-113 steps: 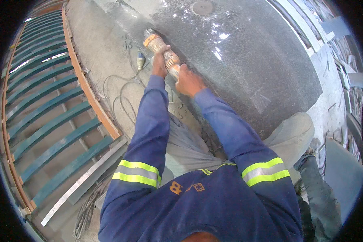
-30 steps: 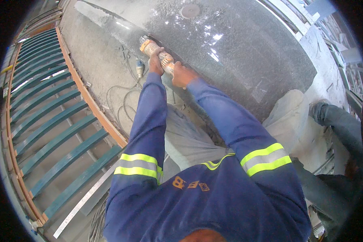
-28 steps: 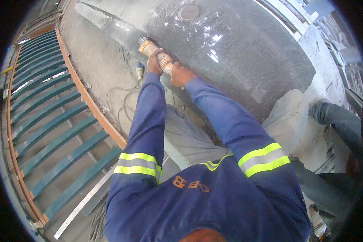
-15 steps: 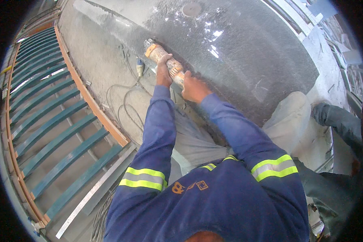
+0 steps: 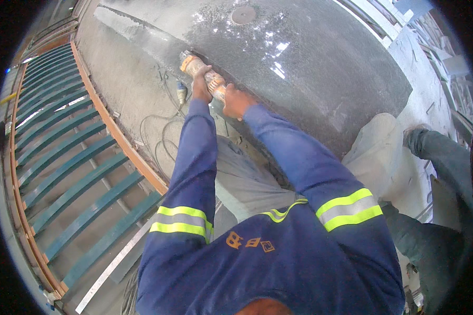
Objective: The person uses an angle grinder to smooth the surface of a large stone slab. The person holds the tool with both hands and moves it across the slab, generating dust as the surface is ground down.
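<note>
A dusty orange-and-white power grinder [image 5: 214,81] lies slantwise across my hands. Its metal head points up-left, at the long edge of a dark, glossy stone slab [image 5: 326,73]; whether the head touches the stone I cannot make out. My left hand [image 5: 201,88] is closed around the front half of the tool's body. Farther back, my right hand [image 5: 237,101] grips the rear end. Close to the left hand, a blue-and-white plug connector [image 5: 182,93] lies on the dusty grey surface beside a looped cable [image 5: 151,121].
On the left runs a rack of green slats [image 5: 89,176] in an orange frame [image 5: 106,118]. A round disc [image 5: 243,14] rests on the slab's far part. Another person's dark trouser leg [image 5: 441,157] is at the right, past my pale-clad knee [image 5: 378,139].
Both hands and the grinder have shifted slightly left and up along the slab's edge. My grip on it stays the same.
</note>
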The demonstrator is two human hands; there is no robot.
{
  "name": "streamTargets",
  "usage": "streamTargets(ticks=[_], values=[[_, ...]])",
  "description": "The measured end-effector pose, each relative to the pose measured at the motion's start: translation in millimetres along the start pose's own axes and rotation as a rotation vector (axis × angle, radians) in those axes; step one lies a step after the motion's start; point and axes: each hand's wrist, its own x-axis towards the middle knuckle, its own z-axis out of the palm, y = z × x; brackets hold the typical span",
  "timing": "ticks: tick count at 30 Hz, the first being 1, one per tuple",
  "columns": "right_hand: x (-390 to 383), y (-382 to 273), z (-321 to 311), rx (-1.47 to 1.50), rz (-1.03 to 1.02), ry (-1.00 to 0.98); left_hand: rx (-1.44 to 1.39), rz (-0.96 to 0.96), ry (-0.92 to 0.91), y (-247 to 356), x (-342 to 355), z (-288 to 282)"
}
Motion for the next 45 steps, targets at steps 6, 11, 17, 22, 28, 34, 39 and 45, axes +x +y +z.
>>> streamTargets(ticks=[6, 11, 17, 22, 28, 34, 39, 45], values=[[-40, 2, -5, -0.009, 0.026, -0.032, -0.11, -0.075, 0.079, -18, -25, 10], [-33, 7, 3, -0.019, -0.006, 0.014, -0.118, -0.039, 0.045, -19, -20, 4], [3, 5, 4, 0.022, -0.005, 0.01, -0.128, -0.118, 0.057, -3, 10, -2], [6, -10, -1, 0.026, -0.009, -0.035, -0.154, -0.145, -0.001, 4, 22, -20], [-26, 1, -4, -0.071, 0.017, -0.023, -0.116, -0.07, 0.061, -10, -17, 10], [-37, -1, -5, -0.037, 0.008, -0.013, -0.115, -0.056, 0.058, -16, -20, 3], [-15, 1, 4, -0.012, -0.017, 0.003, -0.114, -0.035, 0.018, -15, 8, -16], [13, -11, -1, 0.012, -0.001, -0.001, -0.085, -0.088, 0.024, 5, 30, -24]])
